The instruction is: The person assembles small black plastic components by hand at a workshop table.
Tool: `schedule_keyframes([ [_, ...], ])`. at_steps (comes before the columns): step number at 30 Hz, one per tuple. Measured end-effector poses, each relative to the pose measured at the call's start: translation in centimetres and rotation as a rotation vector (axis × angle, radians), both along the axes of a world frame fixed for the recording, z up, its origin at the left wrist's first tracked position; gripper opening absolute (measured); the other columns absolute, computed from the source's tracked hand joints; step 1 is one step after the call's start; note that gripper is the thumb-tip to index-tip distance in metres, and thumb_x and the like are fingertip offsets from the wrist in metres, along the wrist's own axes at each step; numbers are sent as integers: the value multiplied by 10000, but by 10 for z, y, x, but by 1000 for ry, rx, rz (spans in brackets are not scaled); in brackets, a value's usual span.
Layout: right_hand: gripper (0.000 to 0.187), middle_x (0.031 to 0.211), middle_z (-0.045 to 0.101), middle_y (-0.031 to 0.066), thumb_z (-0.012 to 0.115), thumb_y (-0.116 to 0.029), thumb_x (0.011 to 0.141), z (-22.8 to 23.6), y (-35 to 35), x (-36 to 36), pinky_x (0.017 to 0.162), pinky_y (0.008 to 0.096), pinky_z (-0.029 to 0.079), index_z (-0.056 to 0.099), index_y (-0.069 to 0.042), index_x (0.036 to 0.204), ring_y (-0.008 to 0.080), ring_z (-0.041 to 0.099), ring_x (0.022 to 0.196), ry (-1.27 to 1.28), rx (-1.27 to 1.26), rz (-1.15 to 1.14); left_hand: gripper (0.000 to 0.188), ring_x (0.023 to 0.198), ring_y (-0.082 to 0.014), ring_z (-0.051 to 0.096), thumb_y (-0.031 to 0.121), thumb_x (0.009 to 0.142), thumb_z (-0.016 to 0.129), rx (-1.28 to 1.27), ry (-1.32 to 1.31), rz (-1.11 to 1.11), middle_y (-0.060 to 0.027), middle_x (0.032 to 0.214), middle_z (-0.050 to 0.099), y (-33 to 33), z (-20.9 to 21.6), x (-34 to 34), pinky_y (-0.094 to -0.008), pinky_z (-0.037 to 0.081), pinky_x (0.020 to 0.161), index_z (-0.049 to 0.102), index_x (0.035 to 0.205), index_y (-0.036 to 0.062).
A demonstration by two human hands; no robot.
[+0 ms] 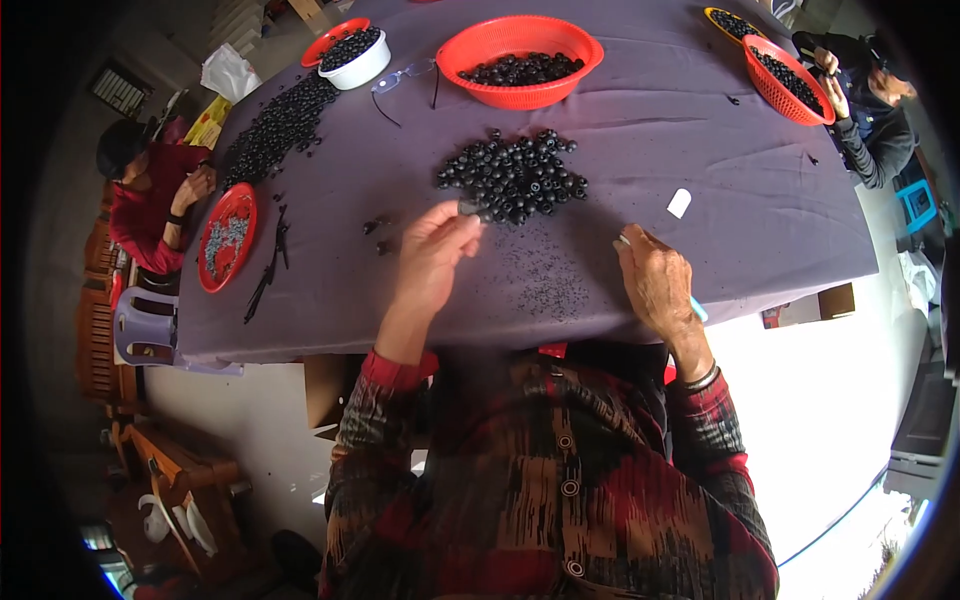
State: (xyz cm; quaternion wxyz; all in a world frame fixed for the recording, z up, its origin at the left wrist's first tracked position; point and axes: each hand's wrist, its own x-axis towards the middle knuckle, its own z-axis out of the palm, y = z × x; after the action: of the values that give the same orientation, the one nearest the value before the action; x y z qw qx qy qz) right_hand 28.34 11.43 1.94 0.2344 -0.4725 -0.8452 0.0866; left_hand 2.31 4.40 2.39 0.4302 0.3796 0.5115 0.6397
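Observation:
My left hand (438, 250) is closed in a pinch at the near left edge of a heap of small black ring-shaped parts (520, 170). Between its fingertips sits one small dark piece (468, 207), slightly blurred. To the right of the heap, my right hand (656, 282) is wrapped round a slim tool with a light blue handle (698, 310). The handle's end sticks out below the palm, and a pale bit shows by the thumb; the working tip cannot be made out. Fine black crumbs (550, 292) lie on the cloth between my hands.
A red basket (450, 50) of black parts stands beyond the heap, beside eyeglasses (405, 75). A white tub (360, 68), loose parts (280, 130) and a red tray (250, 235) are left. A small white piece (679, 203) lies right. Two people work at the table's sides.

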Motion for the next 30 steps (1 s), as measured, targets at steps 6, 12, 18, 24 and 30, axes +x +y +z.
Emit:
schedule_keyframes([
  [6,140,735,582,95,598,-63,879,45,-33,-13,599,277,447,586,-1,1003,179,553,631,649,-251,399,107,805,-122,522,68,891,584,15,-648,-374,-28,907,598,-30,9,39,-259,416,647,613,994,70],
  [12,240,804,575,13,666,-58,843,48,-46,-18,626,224,426,612,-21,1074,70,483,682,879,-608,548,132,801,-106,526,101,902,565,-100,-787,-477,-16,927,614,-41,8,68,-251,420,651,627,1017,81],
  [18,229,879,632,48,671,-34,831,35,-45,-19,743,247,502,634,7,1053,102,614,830,882,-640,624,177,833,-103,544,126,916,544,-142,-843,-509,-17,961,612,-44,7,76,-266,436,691,600,1071,61],
  [24,195,872,647,58,677,-31,827,37,-49,-20,742,247,502,642,21,1011,98,609,807,913,-710,544,153,879,-106,545,125,913,552,-73,-725,-495,-19,991,612,-44,3,76,-271,427,737,604,1050,80],
  [30,308,770,568,23,521,-256,934,36,-50,-19,656,246,449,552,-5,1109,86,532,701,886,-771,506,115,854,-110,509,122,904,571,-39,-781,-480,-17,954,592,-44,6,81,-259,414,706,607,1005,80],
])
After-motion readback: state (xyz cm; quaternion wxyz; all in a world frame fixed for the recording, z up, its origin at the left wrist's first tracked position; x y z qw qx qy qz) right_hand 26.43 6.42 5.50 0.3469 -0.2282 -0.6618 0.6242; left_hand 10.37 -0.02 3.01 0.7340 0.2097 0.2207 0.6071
